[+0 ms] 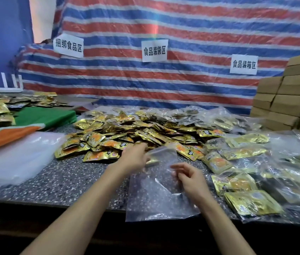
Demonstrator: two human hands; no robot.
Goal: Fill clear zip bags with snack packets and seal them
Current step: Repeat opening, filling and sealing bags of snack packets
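On the counter (72, 181): floppy clear bag (154, 199), mouth lifted
Left hand (134, 159): stretched to bag mouth, fingers blurry, can't tell grip
Right hand (189, 179): curled, pinching bag's edge
Packets (127, 133): flat gold foil, heaped behind

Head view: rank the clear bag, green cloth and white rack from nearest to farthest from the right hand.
1. Clear bag, pinched by the right hand.
2. Green cloth, left, mid-table.
3. White rack, far back left.
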